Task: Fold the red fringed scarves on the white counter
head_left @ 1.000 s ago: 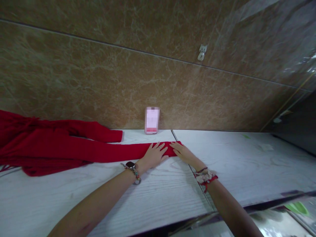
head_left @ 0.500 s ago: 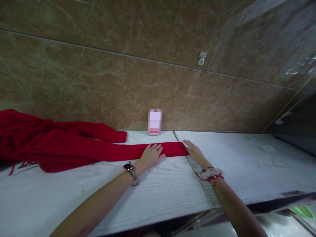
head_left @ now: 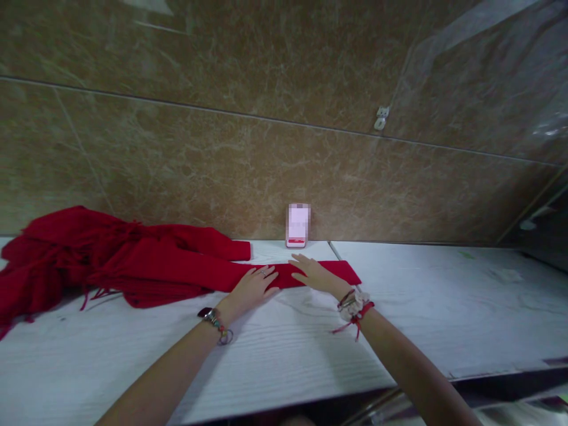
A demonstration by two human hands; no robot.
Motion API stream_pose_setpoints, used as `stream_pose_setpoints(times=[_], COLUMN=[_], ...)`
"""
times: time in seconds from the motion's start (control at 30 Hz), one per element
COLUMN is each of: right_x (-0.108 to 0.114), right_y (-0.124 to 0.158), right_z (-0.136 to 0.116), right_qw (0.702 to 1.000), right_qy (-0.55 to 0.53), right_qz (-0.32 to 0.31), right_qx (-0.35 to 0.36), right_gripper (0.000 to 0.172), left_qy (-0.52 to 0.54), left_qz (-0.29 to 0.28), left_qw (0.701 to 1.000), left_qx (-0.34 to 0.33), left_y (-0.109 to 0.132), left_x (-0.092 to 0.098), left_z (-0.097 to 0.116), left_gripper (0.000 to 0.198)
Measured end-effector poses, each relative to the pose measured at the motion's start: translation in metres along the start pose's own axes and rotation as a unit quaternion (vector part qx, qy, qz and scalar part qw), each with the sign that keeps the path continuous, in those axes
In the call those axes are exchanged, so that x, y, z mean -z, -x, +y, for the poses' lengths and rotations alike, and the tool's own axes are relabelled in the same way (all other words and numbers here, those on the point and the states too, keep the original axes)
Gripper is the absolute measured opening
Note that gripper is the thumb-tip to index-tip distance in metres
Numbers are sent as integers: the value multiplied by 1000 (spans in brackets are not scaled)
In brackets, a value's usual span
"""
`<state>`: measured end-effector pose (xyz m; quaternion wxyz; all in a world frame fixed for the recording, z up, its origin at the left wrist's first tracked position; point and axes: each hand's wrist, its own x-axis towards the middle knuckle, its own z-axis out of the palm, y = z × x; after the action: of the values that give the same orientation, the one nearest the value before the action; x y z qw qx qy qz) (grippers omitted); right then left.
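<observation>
A red scarf (head_left: pixel 164 266) lies along the white tabletop, bunched at the left with fringe showing and stretched into a flat, narrow strip towards the right. My left hand (head_left: pixel 254 287) rests on this strip, palm down and fingers spread; a ring shows on one finger. Just to its right, my right hand (head_left: pixel 314 274) also lies across the strip, its fingers extended past the far edge. The strip's squared end sticks out to the right of my right hand. Behind it, a shorter red end lies close to the wall.
A phone (head_left: pixel 297 226) with a lit screen leans upright against the brown marbled wall (head_left: pixel 199 160). The white tabletop (head_left: pixel 421 307) has a seam right of the phone. A small white cat-shaped hook (head_left: pixel 381 118) is fixed to the wall. The table's front edge runs along the bottom.
My right hand has moved left from the strip's end onto the cloth beside my left hand. My left hand has slid slightly left along the strip. The view has shifted left.
</observation>
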<state>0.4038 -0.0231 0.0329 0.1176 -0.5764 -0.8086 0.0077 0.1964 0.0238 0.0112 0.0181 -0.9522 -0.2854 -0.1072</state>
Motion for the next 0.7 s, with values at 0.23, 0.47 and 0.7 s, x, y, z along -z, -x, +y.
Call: stream_pose_setpoints(times=[0.23,0.47,0.7], right_x=[-19,-18,-29], right_y=[2,8,-1], right_z=[-8,-14,-35], right_qw=[999,998,991], right_qy=[-21,10,34], right_qz=[-1,28,83], right_qx=[30,60,96], right_gripper=[44,43,39], left_qy=[28,15,31], left_qz=[-36,-45,-22], left_qw=[994,998,999], left_qx=[-97,-49,-15], left_y=[11,17,16], left_x=[16,14,3], left_z=[-27,-44,-44], left_gripper=[44,50,41])
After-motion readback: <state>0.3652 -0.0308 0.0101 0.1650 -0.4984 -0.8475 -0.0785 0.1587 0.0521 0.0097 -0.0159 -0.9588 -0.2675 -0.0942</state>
